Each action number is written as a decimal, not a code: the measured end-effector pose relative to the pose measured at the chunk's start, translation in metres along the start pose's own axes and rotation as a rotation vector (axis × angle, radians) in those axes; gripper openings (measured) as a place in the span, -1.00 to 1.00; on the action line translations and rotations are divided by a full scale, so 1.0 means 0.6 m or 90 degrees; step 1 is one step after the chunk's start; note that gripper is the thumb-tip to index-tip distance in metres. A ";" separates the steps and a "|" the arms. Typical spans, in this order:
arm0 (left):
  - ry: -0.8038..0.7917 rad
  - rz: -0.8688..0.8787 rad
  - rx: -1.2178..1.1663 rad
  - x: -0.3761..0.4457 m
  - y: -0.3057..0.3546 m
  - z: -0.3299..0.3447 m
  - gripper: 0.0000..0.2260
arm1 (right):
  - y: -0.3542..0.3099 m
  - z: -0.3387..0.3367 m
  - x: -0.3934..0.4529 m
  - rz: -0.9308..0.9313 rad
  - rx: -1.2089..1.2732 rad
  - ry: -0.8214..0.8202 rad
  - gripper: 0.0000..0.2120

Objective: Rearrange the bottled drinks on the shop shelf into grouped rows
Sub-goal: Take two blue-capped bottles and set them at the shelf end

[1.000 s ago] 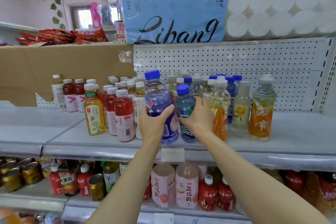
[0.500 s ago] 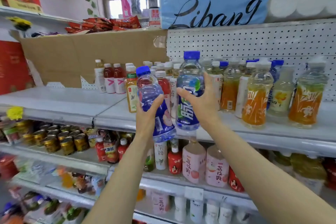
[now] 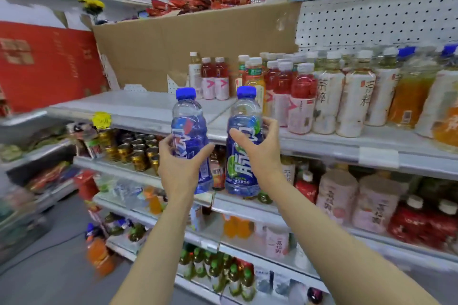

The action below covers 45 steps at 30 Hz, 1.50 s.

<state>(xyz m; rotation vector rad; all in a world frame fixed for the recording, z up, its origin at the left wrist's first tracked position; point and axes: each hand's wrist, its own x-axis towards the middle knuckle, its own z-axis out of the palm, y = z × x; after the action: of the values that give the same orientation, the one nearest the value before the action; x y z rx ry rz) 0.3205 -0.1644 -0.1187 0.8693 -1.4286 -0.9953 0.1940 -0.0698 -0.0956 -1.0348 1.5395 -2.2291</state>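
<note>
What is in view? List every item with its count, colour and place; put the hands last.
Clear plastic bottles with blue caps: two, blue labels, held in front of the shelf edge.
Red drink bottles with white caps: several, red, on the grey metal shelf.
White-labelled tea bottles: several, right of the red ones.
Orange juice bottles: a few, far right.
Brown cardboard sheet: one, behind the shelf.
Gold cans: many, shelf below, left.
Pink-labelled bottles: a few, shelf below, right.
Left hand: grip on the left bottle.
Right hand: grip on the right bottle.
</note>
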 end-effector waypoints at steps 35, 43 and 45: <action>0.092 0.056 0.112 0.639 -0.224 -0.361 -0.37 | 0.215 0.700 0.191 -0.001 0.022 -0.037 -0.47; 0.065 0.064 0.035 0.851 -0.241 -0.335 -0.28 | 0.228 0.799 0.314 -0.096 0.007 0.006 -0.49; 0.055 0.063 0.010 0.890 -0.250 -0.326 -0.30 | 0.236 0.820 0.348 -0.108 0.019 0.014 -0.47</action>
<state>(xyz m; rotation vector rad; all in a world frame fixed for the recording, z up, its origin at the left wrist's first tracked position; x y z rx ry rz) 0.4607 -0.7323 -0.0583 0.8350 -1.3945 -0.8636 0.3455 -0.5989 -0.0400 -1.1755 1.4727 -2.3744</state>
